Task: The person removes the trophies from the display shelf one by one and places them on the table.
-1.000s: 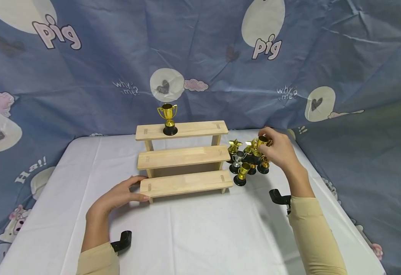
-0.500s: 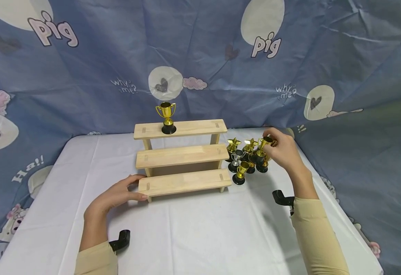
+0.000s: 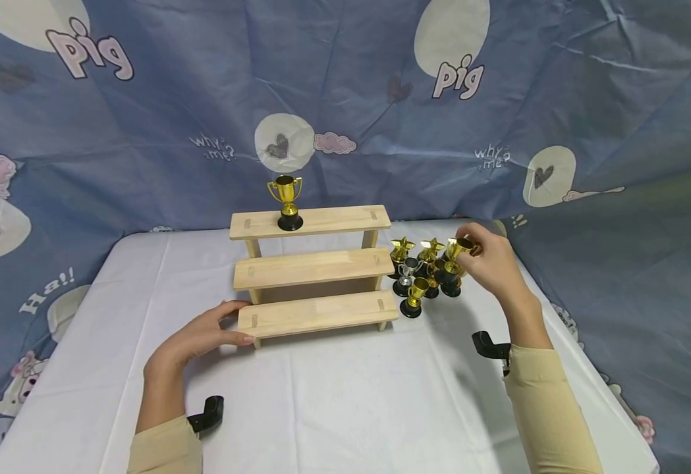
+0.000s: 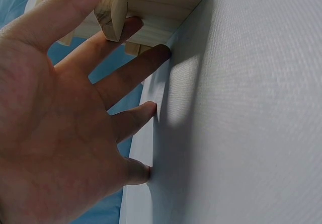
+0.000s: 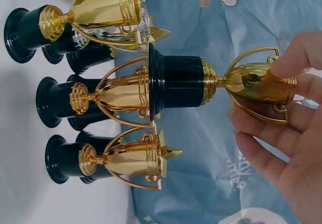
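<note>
In the head view my right hand [image 3: 490, 260] pinches a small gold trophy cup [image 3: 453, 262] by its bowl. The right wrist view shows this trophy cup [image 5: 183, 81] with its black base raised above the bronze-toned cups [image 5: 128, 90]. My left hand [image 3: 199, 336] holds the left end of a three-step wooden display stand [image 3: 318, 315], thumb at the front and fingers behind the lowest step. Close up, the left hand's fingers [image 4: 133, 75] are spread beside the plank end [image 4: 113, 12]. Another gold trophy cup [image 3: 288, 204] stands upright on the top step, left of its middle.
Several trophies cluster right of the stand: gold star trophies [image 3: 401, 249], a silver cup [image 3: 406, 275] and a gold cup [image 3: 414, 297] at the front. White cloth [image 3: 345, 401] covers the table. A blue printed cloth [image 3: 345, 85] hangs close behind.
My right hand has drawn the gold trophy cup slightly to the right, and its black base now shows above the other trophies. The left hand keeps its place on the stand.
</note>
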Demonstrator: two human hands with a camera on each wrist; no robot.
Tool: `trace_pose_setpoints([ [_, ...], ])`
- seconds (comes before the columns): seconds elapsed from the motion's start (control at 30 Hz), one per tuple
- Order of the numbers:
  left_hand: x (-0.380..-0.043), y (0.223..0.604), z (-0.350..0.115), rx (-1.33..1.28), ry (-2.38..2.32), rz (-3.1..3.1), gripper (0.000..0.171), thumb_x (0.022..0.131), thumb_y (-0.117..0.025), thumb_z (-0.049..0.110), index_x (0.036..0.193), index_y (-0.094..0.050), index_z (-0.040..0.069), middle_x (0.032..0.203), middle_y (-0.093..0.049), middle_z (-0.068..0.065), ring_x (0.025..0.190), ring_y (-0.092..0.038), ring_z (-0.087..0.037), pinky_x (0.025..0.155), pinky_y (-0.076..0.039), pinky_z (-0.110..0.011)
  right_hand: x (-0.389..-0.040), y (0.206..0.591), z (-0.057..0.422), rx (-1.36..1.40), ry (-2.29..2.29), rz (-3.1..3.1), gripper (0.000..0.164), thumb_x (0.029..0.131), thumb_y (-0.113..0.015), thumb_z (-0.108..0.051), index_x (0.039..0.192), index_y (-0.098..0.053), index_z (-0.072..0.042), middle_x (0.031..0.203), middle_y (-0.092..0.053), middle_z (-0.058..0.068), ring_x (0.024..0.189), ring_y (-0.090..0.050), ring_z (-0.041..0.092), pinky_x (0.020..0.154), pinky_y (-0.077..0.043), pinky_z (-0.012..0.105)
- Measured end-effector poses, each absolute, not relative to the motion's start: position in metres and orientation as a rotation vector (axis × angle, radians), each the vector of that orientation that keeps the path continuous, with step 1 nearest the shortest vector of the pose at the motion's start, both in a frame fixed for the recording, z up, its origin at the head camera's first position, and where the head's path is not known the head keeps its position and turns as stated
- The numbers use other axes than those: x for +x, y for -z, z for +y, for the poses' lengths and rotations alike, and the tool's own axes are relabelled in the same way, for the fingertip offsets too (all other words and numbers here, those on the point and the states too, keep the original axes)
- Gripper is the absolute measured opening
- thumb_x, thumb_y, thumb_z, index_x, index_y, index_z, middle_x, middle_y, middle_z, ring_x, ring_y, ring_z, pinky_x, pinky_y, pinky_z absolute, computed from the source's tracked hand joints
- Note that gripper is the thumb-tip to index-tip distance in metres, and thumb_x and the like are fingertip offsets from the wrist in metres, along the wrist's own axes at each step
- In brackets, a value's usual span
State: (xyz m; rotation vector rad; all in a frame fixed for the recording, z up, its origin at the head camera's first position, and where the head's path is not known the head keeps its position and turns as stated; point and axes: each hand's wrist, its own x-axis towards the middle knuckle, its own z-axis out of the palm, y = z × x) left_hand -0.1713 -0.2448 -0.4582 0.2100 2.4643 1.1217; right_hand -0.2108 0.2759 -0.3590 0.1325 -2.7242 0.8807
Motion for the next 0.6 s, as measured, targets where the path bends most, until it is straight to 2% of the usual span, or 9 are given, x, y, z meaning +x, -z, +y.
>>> trace_pose_setpoints([
  [0.13,-0.172,0.457,-0.243,0.211,-1.119,2.456,0.087,0.079,-0.08,0.046,0.15,-0.041,0.013,0.158,-0.033,-0.022,0.147,-0.024,-0.048,0.112,-0.027,-0.069,-0.209,0.362,0.278,0.133,-0.872,-2.73,0.038,0.077,-0.057,-0.008,0.111,-0.064,-0.023,0.084,-0.062,0.007,0.067,-0.051,0.025,0.062,-0.04,0.036],
  [0.37,-0.172,0.459,-0.244,0.204,-1.129,2.447,0.087,0.079,-0.079,0.046,0.15,-0.041,0.013,0.158,-0.033,-0.022,0.147,-0.024,-0.047,0.112,-0.027,-0.069,-0.21,0.375,0.279,0.185,-0.86,-2.746,0.035,0.076,-0.058,-0.008,0.108,-0.066,-0.018,0.085,-0.066,0.006,0.069,-0.054,0.022,0.064,-0.041,0.034],
  [0.5,-0.172,0.459,-0.244,0.208,-1.123,2.447,0.088,0.079,-0.079,0.046,0.15,-0.04,0.013,0.158,-0.032,-0.023,0.147,-0.024,-0.048,0.111,-0.028,-0.069,-0.209,0.382,0.279,0.197,-0.871,-2.782,0.035,0.076,-0.058,-0.008,0.109,-0.066,-0.019,0.096,-0.07,0.01,0.071,-0.057,0.024,0.064,-0.043,0.035],
  [0.6,-0.172,0.458,-0.244,0.206,-1.128,2.446,0.087,0.079,-0.08,0.046,0.15,-0.041,0.013,0.158,-0.032,-0.022,0.147,-0.024,-0.048,0.111,-0.027,-0.069,-0.208,0.388,0.279,0.188,-0.866,-2.817,0.038,0.078,-0.058,-0.009,0.114,-0.065,-0.019,0.111,-0.07,0.013,0.079,-0.061,0.027,0.068,-0.045,0.037],
])
